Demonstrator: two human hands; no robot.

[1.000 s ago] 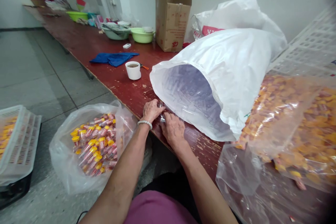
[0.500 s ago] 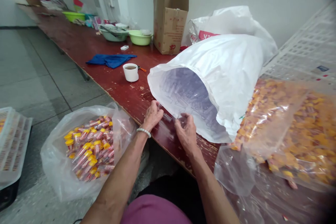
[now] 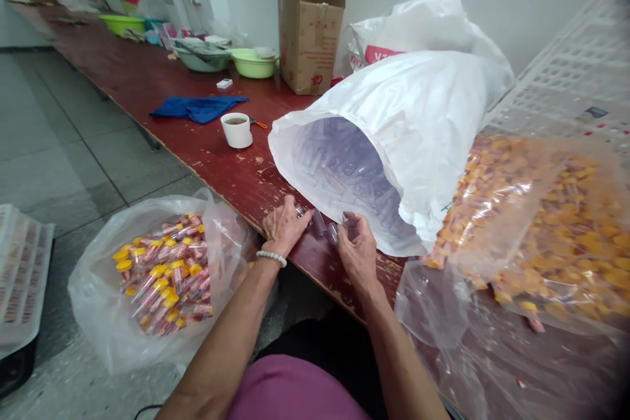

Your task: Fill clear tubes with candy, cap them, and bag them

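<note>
At the red table's edge, my left hand (image 3: 284, 228) is closed, thumb and fingers pinching a clear plastic tube (image 3: 299, 210). To its right, my right hand (image 3: 357, 251) curls its fingers around the end of another clear tube (image 3: 333, 232). Between the hands a further clear tube (image 3: 319, 223) lies on or just above the tabletop. Just beyond them, a white sack (image 3: 418, 105) lies with its mouth facing me, and many loose clear tubes (image 3: 352, 180) show inside. My fingers partly hide the held tubes.
Low on the left stands a plastic bag (image 3: 93, 315) of yellow-capped tubes (image 3: 167, 275). More yellow-capped pieces fill a clear bag (image 3: 541, 230) at right. A white cup (image 3: 238, 134) of dark liquid, a blue cloth (image 3: 197, 108) and a cardboard box (image 3: 317, 46) stand farther along the table (image 3: 266, 177).
My left hand has turned more palm-down, and tubes now show apart between the hands. The right hand stays near the sack's lip. The whole view has shifted slightly.
</note>
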